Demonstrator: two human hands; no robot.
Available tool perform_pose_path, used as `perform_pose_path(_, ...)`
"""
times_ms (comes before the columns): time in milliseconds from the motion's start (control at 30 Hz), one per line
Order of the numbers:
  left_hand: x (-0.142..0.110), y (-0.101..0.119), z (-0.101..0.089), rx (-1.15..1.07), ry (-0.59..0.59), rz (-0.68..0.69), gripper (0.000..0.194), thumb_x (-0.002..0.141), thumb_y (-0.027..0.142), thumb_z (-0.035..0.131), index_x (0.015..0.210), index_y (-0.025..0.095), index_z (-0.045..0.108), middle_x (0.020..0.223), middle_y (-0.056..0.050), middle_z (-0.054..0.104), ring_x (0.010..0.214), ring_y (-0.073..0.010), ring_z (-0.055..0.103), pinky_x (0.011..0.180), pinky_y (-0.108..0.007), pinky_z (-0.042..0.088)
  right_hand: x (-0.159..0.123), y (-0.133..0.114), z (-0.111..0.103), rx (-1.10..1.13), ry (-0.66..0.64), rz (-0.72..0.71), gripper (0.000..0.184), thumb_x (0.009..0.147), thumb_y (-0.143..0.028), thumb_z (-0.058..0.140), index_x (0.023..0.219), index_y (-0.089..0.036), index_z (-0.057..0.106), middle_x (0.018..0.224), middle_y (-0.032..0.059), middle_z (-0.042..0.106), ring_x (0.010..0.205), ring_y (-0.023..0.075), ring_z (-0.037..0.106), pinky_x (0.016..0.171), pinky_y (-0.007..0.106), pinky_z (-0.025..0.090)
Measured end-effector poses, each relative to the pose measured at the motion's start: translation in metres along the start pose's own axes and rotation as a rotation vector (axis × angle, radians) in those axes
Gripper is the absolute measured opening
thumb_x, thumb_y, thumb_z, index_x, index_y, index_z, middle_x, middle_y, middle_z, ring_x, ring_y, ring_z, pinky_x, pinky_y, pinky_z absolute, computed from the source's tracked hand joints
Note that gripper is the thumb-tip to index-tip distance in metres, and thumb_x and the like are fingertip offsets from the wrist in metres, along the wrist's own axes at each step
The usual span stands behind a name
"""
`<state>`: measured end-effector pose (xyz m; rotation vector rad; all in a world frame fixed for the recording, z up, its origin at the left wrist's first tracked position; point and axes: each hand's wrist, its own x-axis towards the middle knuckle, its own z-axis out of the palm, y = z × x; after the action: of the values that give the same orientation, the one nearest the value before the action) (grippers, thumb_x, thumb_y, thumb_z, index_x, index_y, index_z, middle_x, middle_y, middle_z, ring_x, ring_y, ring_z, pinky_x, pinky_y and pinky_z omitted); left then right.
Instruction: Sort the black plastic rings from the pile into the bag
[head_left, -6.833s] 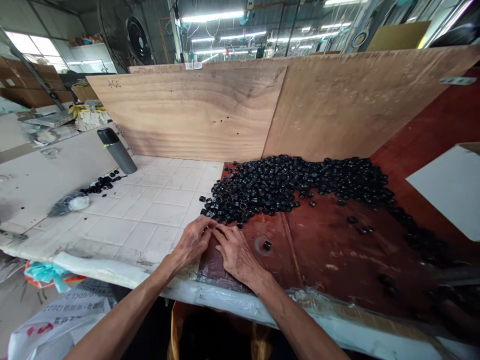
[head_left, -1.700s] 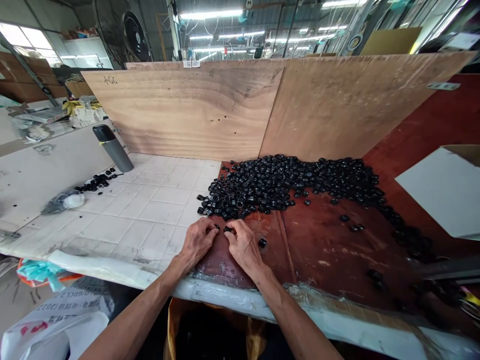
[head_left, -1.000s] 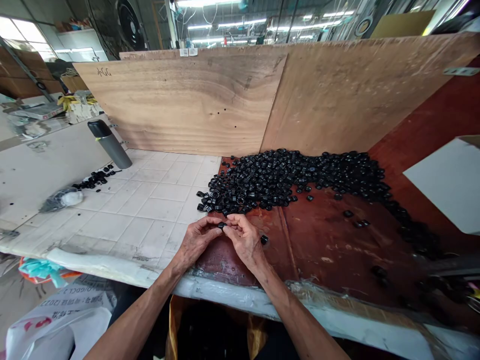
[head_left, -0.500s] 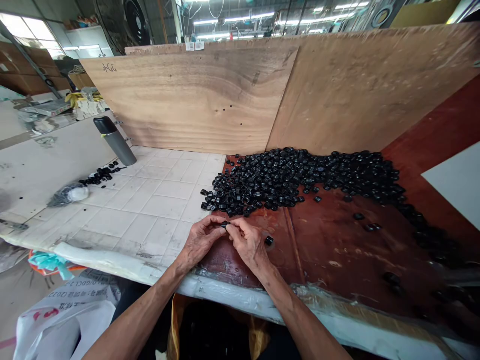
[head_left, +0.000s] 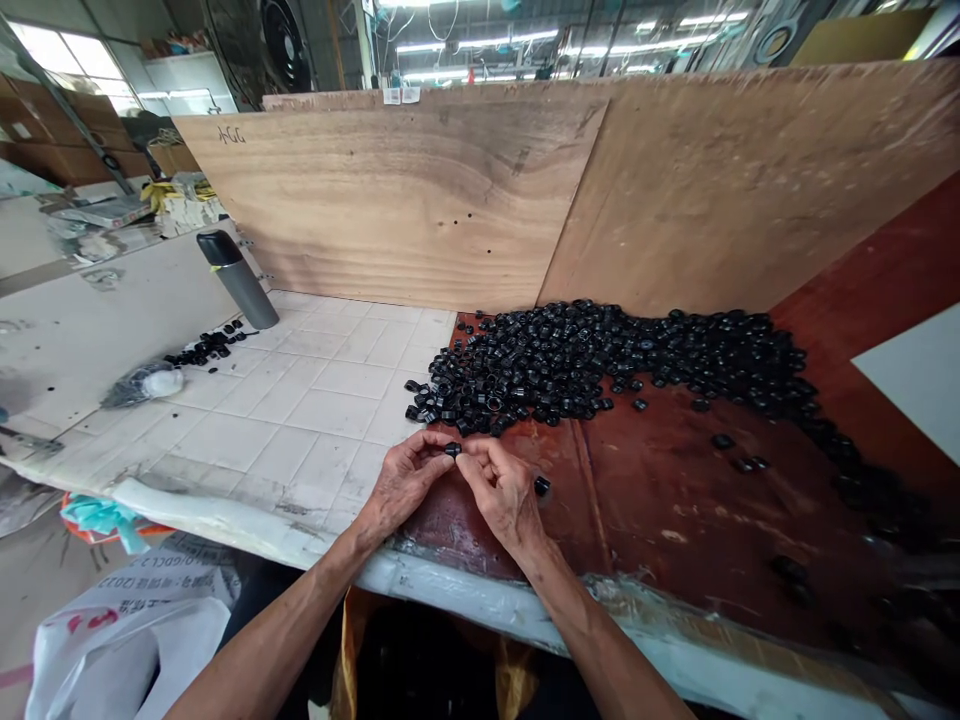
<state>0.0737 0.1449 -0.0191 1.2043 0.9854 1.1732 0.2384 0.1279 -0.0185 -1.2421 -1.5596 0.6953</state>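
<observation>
A small black ring-like plastic piece is held up just in front of the pile. My left hand pinches it between thumb and forefinger. From the other side, my right hand has its fingertips closed at the same piece, partly hiding it. Beyond both hands spreads a large pile of similar black pieces, some showing an open round end. One loose black piece lies beside my right hand on the dark red board.
White tiled surface extends to the left, with a grey flask, scattered small black parts and a plastic bag. Plywood panels wall off the back. Below the padded edge hangs an opened yellowish sack.
The view has shifted slightly, moving the scene a little to the right. Both hands stay together at the black piece, which sits at a slightly different angle between the fingertips.
</observation>
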Motion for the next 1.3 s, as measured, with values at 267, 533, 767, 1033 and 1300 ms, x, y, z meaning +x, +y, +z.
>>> perform_pose_path(267, -0.001, 0.002, -0.003, -0.035, -0.066, -0.041, 0.029, 0.080, 0.035, 0.082, 0.101, 0.017, 0.072, 0.096, -0.005, 0.077, 0.086, -0.0198, 0.072, 0.087, -0.034, 0.057, 0.000, 0.001, -0.001, 0.071, 0.002, -0.047, 0.016, 0.092, -0.034, 0.061, 0.093, -0.021, 0.069, 0.086, 0.0055, 0.071, 0.069, 0.0180, 0.064, 0.063, 0.028, 0.051)
perform_pose_path(533, -0.014, 0.006, 0.002, 0.350, -0.027, 0.184, 0.021, 0.085, 0.029, 0.074, 0.104, 0.021, 0.075, 0.104, -0.005, 0.077, 0.101, -0.0222, 0.071, 0.097, -0.036, 0.054, -0.001, 0.001, 0.003, 0.139, -0.095, 0.212, 0.041, 0.101, -0.046, 0.045, 0.069, -0.022, 0.055, 0.053, -0.0026, 0.053, 0.046, 0.0132, 0.051, 0.048, 0.025, 0.041)
perform_pose_path(767, -0.025, 0.008, 0.004, 0.034, 0.019, -0.026, 0.034, 0.083, 0.040, 0.077, 0.107, 0.017, 0.069, 0.099, -0.006, 0.077, 0.085, -0.0202, 0.074, 0.082, -0.034, 0.060, -0.007, -0.005, -0.001, 0.275, -0.114, 0.058, 0.012, 0.090, -0.032, 0.061, 0.095, -0.021, 0.063, 0.068, -0.0020, 0.064, 0.058, 0.0141, 0.062, 0.058, 0.024, 0.048)
perform_pose_path(1033, -0.035, 0.007, -0.004, 0.499, 0.084, 0.313, 0.021, 0.089, 0.031, 0.065, 0.106, 0.022, 0.072, 0.106, -0.006, 0.076, 0.101, -0.0216, 0.070, 0.095, -0.037, 0.054, -0.005, -0.004, 0.004, 0.464, -0.342, 0.283, 0.015, 0.088, -0.035, 0.060, 0.091, -0.020, 0.060, 0.055, -0.0059, 0.059, 0.047, 0.0134, 0.053, 0.056, 0.025, 0.043)
perform_pose_path(1300, -0.051, 0.041, -0.019, 0.606, -0.601, -0.265, 0.028, 0.082, 0.045, 0.074, 0.086, 0.017, 0.073, 0.075, 0.000, 0.071, 0.068, -0.0160, 0.063, 0.059, -0.024, 0.045, -0.001, 0.021, -0.044, -0.776, 0.336, 0.160, 0.044, 0.086, -0.056, 0.071, 0.095, -0.013, 0.067, 0.101, 0.0243, 0.063, 0.100, 0.0413, 0.059, 0.083, 0.051, 0.046)
